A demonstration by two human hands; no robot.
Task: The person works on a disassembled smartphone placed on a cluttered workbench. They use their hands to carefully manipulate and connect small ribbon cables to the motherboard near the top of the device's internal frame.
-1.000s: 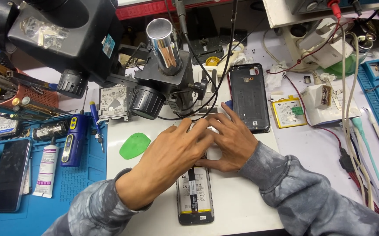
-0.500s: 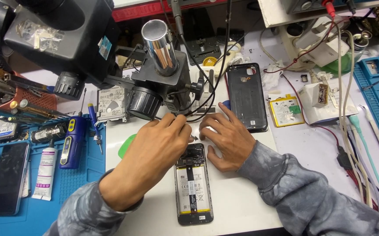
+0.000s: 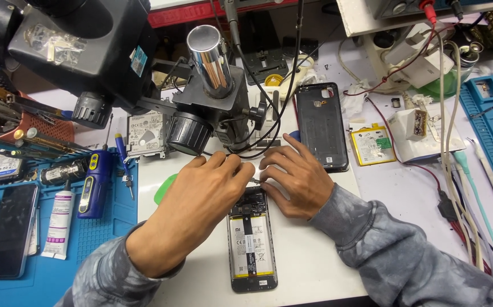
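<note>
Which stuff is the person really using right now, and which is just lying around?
In use:
- left hand and right hand, both at the top of the opened phone

Just lying about:
- black back cover
- yellow-edged battery
- white glue tube
- blue-handled screwdriver
- dark phone on the blue mat

Across the upper left of the frame I see a black microscope [image 3: 115,51], its chrome eyepiece tube [image 3: 208,55] pointing up near the centre. A black phone back cover [image 3: 321,125] lies on the white counter [image 3: 405,193] at upper centre, with a loose yellow-edged battery [image 3: 373,145] just to its right. At lower left, a blue mat [image 3: 96,239] carries a dark phone [image 3: 12,230], a white glue tube [image 3: 59,223] and a blue tool [image 3: 95,183]. A green pick [image 3: 165,188] lies by the mat's edge.
</note>
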